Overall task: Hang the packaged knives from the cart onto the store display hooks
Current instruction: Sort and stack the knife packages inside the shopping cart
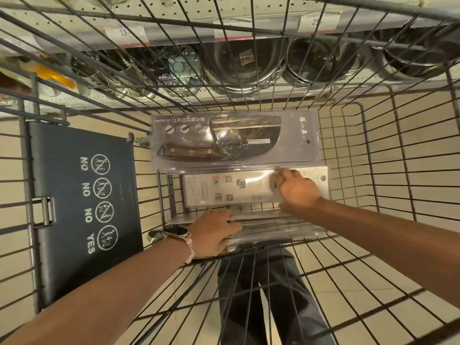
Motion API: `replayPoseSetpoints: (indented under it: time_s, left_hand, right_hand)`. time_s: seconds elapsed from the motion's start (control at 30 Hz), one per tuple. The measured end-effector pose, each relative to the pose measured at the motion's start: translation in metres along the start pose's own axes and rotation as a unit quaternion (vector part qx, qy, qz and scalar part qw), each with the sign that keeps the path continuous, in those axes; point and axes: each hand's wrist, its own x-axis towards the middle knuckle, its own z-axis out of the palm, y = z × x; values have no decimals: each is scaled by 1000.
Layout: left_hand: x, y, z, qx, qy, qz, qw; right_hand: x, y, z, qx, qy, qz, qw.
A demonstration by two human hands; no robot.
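Observation:
Three packaged knives lie flat on the floor of a wire cart [388,155]. The farthest is a clear blister pack with a wooden-handled cleaver [224,140]. In the middle lies a white pack [224,190], back side up, with barcodes. My right hand [296,189] rests on its right end, fingers curled at its far edge. The nearest clear pack [276,227] lies by the cart's near wall. My left hand [214,231], with a watch on the wrist, lies on that pack's left end, fingers stretched over it.
The cart's folded child seat flap [82,202] with NO/YES signs stands at the left. Beyond the cart, a store shelf holds steel bowls and strainers [239,63] under a pegboard [189,11] with price tags. Below are tile floor and my dark trousers [268,295].

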Motion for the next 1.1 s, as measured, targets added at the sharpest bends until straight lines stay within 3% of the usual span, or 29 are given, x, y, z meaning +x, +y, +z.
replayPoseSetpoints:
  time_s: [0.23,0.47,0.6,0.8,0.9,1.1]
  left_hand:
    - [4,-4,-1,-38,-10,6,999]
    - [2,-2,2,-33,-1,13,999]
    - [3,-2,1,-27,-6,13,1000]
    - [2,-3,3,-23,-2,15,1000]
    - [3,-3,3,-12,-3,21,1000]
    - [3,-3,3,-9,2,24,1000]
  right_hand:
    - [5,21,9,114,49,258,958]
    - [14,27,20,140,41,317,937]
    - [12,36,20,136,64,316,937]
    - [11,51,19,218,127,284,925]
    - [4,59,17,184,121,274,936]
    - [-14,84,9,176,57,85,979]
